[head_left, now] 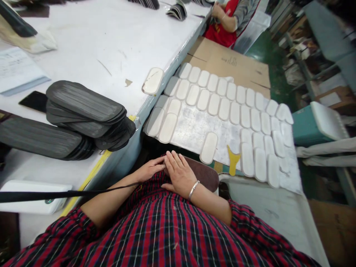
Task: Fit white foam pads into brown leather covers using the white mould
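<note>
A dark brown oblong piece with rounded ends [204, 173] lies across my lap, against the plaid shirt. My right hand [180, 173], with a silver bangle at the wrist, rests flat over its left part, fingers stretched out. The fingers of my left hand [150, 169] close at the left end of the piece, partly hidden beside the right fingertips. Just beyond the brown piece, one white oblong pad [208, 148] lies at the near edge of a metal-looking board [191, 128]. To its right is a yellow forked tool [233, 161].
Rows of white oblong pads [214, 104] cover much of the board. Stacks of dark grey oblong pads [83, 102] stand on the white table [83, 40] at left, near a lone white pad [152, 80]. Another person in a red apron [222, 31] is at the far end, past cardboard [228, 61].
</note>
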Demonstrator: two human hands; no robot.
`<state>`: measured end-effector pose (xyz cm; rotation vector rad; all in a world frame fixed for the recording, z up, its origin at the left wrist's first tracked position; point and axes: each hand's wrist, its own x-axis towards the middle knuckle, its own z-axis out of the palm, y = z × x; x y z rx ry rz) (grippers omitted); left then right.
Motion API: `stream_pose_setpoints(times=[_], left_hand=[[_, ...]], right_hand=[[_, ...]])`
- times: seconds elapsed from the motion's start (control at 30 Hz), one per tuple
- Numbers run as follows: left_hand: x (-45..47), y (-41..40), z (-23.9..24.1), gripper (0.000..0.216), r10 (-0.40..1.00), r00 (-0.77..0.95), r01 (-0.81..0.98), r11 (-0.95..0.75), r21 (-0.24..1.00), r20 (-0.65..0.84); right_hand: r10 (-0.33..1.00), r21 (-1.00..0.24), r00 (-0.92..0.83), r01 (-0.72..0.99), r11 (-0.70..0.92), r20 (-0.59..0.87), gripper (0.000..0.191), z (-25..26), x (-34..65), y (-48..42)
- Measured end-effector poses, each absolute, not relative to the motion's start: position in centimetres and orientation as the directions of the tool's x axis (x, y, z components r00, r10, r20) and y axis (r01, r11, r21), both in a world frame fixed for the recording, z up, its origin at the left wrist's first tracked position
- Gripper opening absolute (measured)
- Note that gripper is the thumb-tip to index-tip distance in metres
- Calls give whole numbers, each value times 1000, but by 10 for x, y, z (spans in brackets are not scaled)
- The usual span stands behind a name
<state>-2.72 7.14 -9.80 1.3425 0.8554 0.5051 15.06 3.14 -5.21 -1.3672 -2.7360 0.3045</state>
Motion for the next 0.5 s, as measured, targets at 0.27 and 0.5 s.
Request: stream_pose_setpoints(times=[0.27,0.5], left_hand=[[-21,73,-88,51,746,602,176,223,959,-284],[-9,71,-78,51,721,604,78,371,925,-340]], right_hand=[[782,-217,-623,762,610,15,90,-58,178,7],[906,-180,-424,890,418,6,71,-57,253,-47]])
